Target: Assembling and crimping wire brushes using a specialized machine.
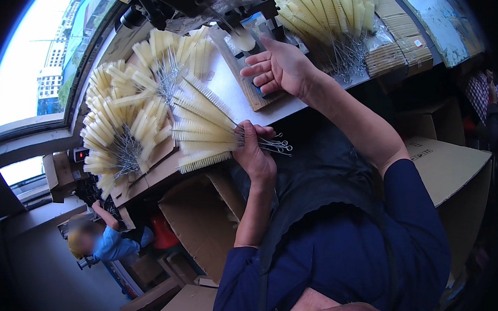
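My left hand (253, 154) is closed around the twisted wire handles of a fanned bunch of bottle brushes (203, 123). Their pale yellow bristle heads spread to the left, and the looped wire ends stick out to the right of my fist. My right hand (280, 68) is held palm up with its fingers apart, and I see nothing in it. It hovers over the wooden block (251, 94) at the front of a dark machine (183, 5). A pale rounded part (243, 41) of the machine sits just beyond my right fingertips.
Loose brushes (103, 121) are heaped on the table's left. Another pile of brushes (327, 14) lies at the back right beside flattened cardboard (404, 43). Cardboard boxes (199, 220) stand below the table edge and at my right. A co-worker in blue (114, 244) is at the lower left.
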`<action>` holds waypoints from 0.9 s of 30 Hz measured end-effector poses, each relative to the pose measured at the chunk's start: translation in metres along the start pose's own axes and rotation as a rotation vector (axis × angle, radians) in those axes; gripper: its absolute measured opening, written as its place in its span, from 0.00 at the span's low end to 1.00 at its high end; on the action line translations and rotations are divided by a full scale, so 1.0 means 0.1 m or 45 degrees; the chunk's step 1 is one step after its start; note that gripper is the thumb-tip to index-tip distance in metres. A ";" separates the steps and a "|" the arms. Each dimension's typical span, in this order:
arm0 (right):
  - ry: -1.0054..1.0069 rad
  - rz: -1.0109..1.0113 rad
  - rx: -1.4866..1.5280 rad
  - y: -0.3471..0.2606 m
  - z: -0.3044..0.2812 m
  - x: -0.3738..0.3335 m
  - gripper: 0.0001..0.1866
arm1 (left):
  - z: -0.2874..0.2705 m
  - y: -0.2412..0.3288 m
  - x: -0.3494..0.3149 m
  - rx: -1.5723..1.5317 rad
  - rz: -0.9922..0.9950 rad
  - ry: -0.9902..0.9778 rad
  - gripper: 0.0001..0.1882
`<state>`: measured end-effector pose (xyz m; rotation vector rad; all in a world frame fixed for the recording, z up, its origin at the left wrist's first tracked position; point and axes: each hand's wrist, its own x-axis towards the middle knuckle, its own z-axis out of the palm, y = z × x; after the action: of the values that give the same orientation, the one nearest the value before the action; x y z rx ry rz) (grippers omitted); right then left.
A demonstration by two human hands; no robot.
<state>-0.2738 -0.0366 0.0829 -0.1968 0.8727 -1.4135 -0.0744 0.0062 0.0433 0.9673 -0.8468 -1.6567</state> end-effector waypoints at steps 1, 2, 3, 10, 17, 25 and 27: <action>-0.037 0.064 0.079 -0.03 0.03 0.00 0.42 | -0.01 0.01 0.00 0.012 0.010 0.010 0.08; -0.039 0.060 0.079 -0.05 0.07 -0.02 0.42 | -0.02 0.03 0.00 0.012 0.013 0.006 0.08; -0.027 0.045 0.089 -0.07 0.12 -0.06 0.43 | -0.02 0.04 0.00 0.008 0.015 0.016 0.08; 0.096 -0.034 0.160 -0.08 0.42 0.01 0.26 | -0.08 0.07 0.00 0.078 0.040 0.035 0.09; -0.055 -0.042 -0.020 0.24 0.20 -0.20 0.14 | -0.15 0.08 0.06 0.114 0.026 -0.024 0.15; 0.055 -0.267 -0.048 0.01 -0.39 -0.26 0.17 | -0.17 0.02 0.09 0.200 -0.045 -0.066 0.15; 0.066 -0.258 -0.072 -0.01 -0.40 -0.23 0.17 | -0.14 0.00 0.08 0.206 -0.048 -0.053 0.16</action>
<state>-0.2976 -0.0009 0.0661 -0.2998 0.9568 -1.5885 -0.0632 -0.0025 0.0352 1.0680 -1.0087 -1.6645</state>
